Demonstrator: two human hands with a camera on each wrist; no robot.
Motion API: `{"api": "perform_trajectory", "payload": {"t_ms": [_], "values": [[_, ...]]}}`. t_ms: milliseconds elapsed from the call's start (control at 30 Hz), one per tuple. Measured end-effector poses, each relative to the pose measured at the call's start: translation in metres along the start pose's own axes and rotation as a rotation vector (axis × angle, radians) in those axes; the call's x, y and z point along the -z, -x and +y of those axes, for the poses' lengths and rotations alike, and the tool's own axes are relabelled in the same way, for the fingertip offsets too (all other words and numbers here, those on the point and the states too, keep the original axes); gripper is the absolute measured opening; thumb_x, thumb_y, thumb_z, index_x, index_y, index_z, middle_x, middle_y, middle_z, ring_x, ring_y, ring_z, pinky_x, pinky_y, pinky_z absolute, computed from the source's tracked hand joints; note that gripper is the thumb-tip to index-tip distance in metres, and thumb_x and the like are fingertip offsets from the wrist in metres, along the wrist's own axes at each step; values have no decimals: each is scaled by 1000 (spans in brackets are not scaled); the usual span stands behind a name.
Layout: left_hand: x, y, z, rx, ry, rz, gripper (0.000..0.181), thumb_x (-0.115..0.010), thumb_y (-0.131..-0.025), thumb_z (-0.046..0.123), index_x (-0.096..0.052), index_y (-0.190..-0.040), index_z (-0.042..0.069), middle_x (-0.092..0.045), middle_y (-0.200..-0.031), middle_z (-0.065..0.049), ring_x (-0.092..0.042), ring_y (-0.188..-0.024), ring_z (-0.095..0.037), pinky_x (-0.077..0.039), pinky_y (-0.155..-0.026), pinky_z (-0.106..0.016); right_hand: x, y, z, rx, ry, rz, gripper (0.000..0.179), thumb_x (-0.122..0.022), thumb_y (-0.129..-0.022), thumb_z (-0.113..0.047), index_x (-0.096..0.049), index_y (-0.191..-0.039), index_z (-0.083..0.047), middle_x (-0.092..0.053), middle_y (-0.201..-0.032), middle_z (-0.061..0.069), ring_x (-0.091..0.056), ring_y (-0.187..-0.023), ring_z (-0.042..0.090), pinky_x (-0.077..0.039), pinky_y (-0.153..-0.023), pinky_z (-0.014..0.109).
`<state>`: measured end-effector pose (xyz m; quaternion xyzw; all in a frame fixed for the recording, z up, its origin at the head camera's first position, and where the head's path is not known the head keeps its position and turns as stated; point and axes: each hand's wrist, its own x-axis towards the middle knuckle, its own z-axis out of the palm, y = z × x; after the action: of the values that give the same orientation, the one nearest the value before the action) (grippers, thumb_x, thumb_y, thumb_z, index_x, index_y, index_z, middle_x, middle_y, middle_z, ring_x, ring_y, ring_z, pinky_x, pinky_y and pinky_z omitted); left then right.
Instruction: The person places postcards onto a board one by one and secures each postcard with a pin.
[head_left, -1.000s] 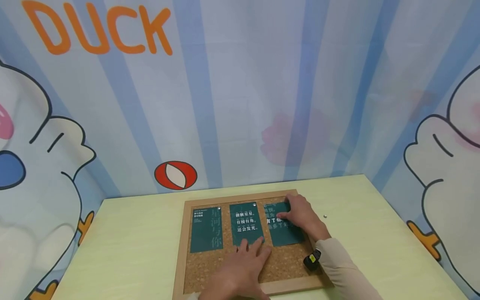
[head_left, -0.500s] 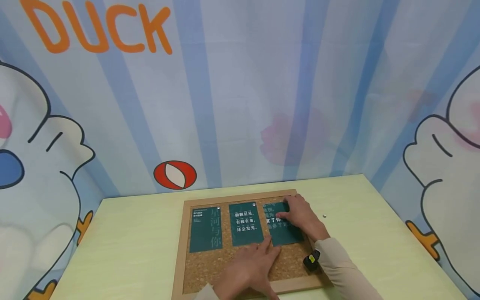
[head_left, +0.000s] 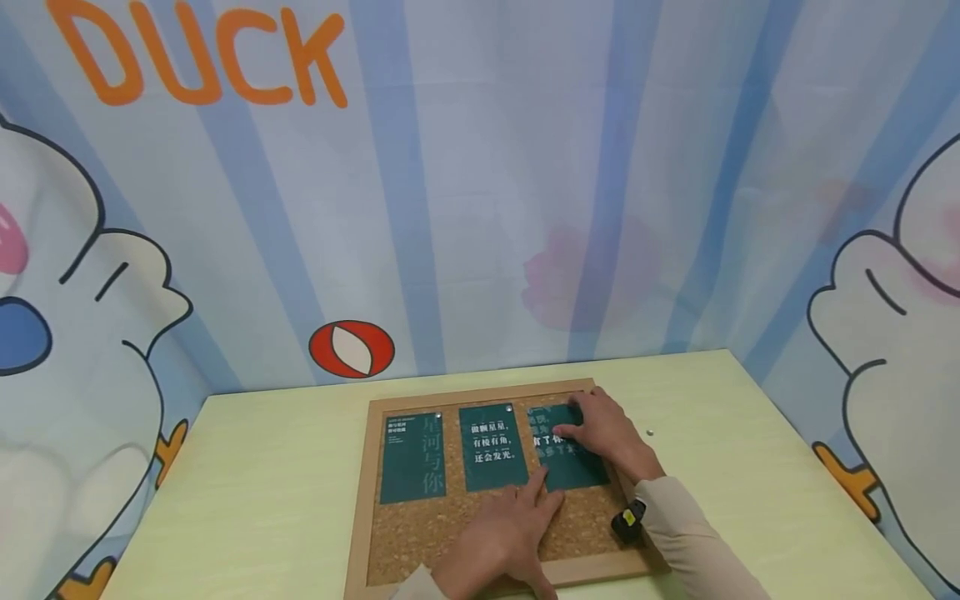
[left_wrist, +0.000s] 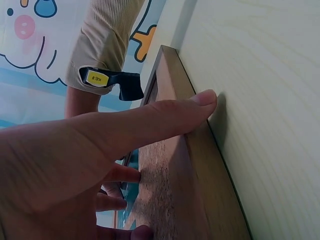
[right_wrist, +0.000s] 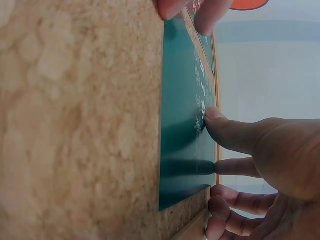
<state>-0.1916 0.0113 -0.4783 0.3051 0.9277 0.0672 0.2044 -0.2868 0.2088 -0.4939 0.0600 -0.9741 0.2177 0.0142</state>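
A wood-framed cork board (head_left: pixel 405 546) lies on the table, with three dark green cards on it. The right-hand card (head_left: pixel 577 477) lies flat beneath my fingers. In the head view my right hand (head_left: pixel 609 429) rests at its upper right; the right wrist view shows the thumb (right_wrist: pixel 225 131) touching its printed face and other fingers by the frame. My left hand (head_left: pixel 502 533) spreads over the lower cork, fingertips at that card's lower left corner. Its thumb (left_wrist: pixel 165 117) extends across the front frame edge in the left wrist view. Neither hand curls round anything.
The middle card (head_left: pixel 491 477) and left card (head_left: pixel 405 479) each have a silver pushpin at the upper right corner. A small silver piece (head_left: pixel 650 432) lies on the pale table (head_left: pixel 247 500), right of the board. A printed curtain (head_left: pixel 480 208) stands behind.
My left hand has shifted right, from below the middle card to the lower left corner of the right-hand card. My right hand stays in nearly the same place.
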Motion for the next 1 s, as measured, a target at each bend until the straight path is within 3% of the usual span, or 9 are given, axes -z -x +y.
{"api": "perform_trajectory", "payload": {"t_ms": [267, 467, 667, 1000], "values": [[1, -3, 2, 6, -29, -16, 130, -94, -59, 67, -27, -165, 34, -18, -171, 7, -45, -142, -30, -48, -103, -51, -1, 0, 5, 7, -36, 11, 53, -83, -91, -33, -67, -129, 0, -59, -116, 18, -60, -101, 33, -55, -86, 52], [1, -3, 1, 8, -30, -28, 127, -93, -61, 67, -29, -165, 33, -17, -172, 9, -44, -142, -29, -48, -104, -50, 10, 10, 17, 10, -117, 38, 66, -82, -92, -36, -58, -139, 2, -55, -127, 27, -59, -109, 41, -53, -88, 58], [2, -2, -1, -7, -35, -40, 125, -91, -65, 67, -25, -166, 33, -12, -172, 9, -43, -144, -31, -47, -105, -50, 28, 24, 49, 27, -108, 69, 60, -81, -92, -33, -59, -132, 6, -56, -119, 30, -59, -103, 44, -52, -81, 59], [2, -2, 0, -8, -32, -40, 125, -92, -65, 66, -25, -166, 34, -12, -173, 9, -43, -144, -31, -47, -103, -55, 40, 44, 96, 11, -98, 43, 40, -77, -95, -21, -62, -119, 7, -60, -102, 25, -60, -88, 36, -50, -70, 52]]}}
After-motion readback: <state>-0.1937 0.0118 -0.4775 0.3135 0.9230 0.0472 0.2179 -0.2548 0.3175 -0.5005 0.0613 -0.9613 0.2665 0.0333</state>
